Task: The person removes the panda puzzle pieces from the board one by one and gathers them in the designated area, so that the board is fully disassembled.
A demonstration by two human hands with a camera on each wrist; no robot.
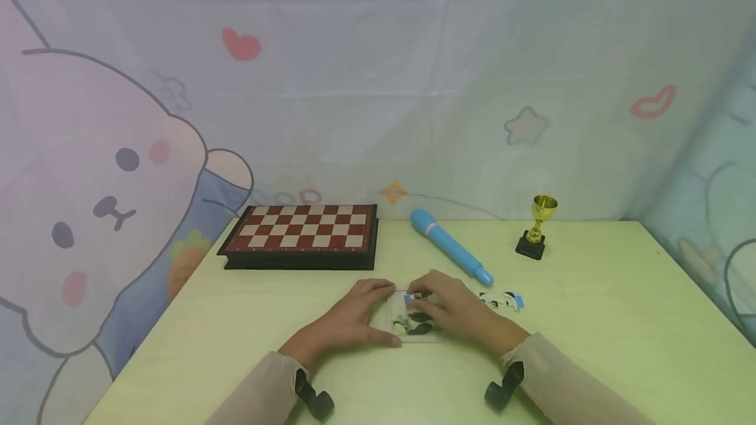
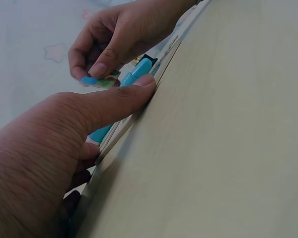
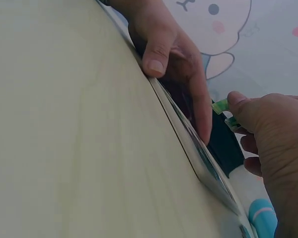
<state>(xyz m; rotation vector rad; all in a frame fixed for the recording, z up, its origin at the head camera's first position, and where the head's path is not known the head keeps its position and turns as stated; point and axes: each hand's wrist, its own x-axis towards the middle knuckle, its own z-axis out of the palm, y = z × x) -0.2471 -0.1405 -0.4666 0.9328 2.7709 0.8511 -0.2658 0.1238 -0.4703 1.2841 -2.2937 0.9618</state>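
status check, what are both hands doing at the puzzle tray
Left hand steadies puzzle tray edge, fingers straight. Right hand pinches puzzle piece over it. Loose pieces right, blue pen behind, nothing blocking.

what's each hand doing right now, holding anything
Left hand: open, thumb and fingers braced against the puzzle tray edges.
Right hand: pinching a puzzle piece above the tray.
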